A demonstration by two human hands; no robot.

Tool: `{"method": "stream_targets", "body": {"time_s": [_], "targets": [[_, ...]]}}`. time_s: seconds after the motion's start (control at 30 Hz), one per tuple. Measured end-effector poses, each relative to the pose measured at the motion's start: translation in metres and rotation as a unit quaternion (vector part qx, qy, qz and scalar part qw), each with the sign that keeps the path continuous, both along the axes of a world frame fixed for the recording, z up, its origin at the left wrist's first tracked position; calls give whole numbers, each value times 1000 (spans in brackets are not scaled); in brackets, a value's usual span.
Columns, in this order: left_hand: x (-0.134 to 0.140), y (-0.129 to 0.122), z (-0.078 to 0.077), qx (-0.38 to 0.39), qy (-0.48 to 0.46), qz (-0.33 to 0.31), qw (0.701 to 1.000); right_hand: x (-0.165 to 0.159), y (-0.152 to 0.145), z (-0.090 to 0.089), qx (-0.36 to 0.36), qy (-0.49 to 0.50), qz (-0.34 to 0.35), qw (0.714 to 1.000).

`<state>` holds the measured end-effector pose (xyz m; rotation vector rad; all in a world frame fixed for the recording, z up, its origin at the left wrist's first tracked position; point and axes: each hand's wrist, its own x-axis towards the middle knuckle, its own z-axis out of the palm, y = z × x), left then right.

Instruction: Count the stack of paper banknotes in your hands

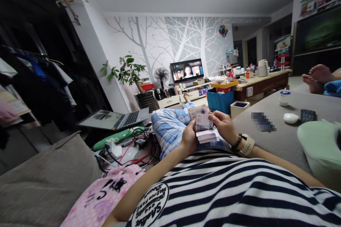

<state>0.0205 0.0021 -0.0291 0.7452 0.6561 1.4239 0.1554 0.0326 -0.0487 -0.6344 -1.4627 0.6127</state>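
Held up over my lap is a small stack of banknotes, slightly fanned, with printed figures on them. My left hand is closed around the stack's lower left side, thumb on the front. At the upper right edge, the fingers of my right hand are pinched on a note. Pale folded paper slips show just below the notes, close to both hands; whether they are held or lie on my lap I cannot tell. A watch and a dark bracelet are on my right wrist.
On my left are an open laptop, tangled cables and a pink cloth. To the right, the grey sofa seat bears a blurred dark rectangle, a white mouse, a remote and a lidded jar. Another person's feet appear farther right.
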Motion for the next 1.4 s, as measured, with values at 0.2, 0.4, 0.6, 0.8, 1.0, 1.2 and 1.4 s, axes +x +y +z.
{"method": "stream_targets", "body": {"time_s": [0.2, 0.4, 0.6, 0.8, 1.0, 1.2, 1.4], "targets": [[-1, -1, 0, 14, 13, 9, 1000, 1, -10, 4, 22, 2, 15, 1000], [-1, -1, 0, 16, 24, 5, 1000, 0, -12, 4, 21, 7, 22, 1000], [0, -4, 2, 14, 23, 24, 999, -1, -14, 5, 9, 18, 34, 999], [-1, -1, 0, 17, 18, 30, 999, -1, -13, 3, 16, 17, 39, 999], [-1, -1, 2, 13, 14, 16, 1000, 0, -13, 2, 24, 9, 49, 998], [-1, -2, 2, 11, 3, 11, 1000, 1, -12, 1, 36, 13, 46, 998], [0, -2, 4, -3, 0, 10, 1000, 1, -13, 2, 35, 8, 45, 998]]}}
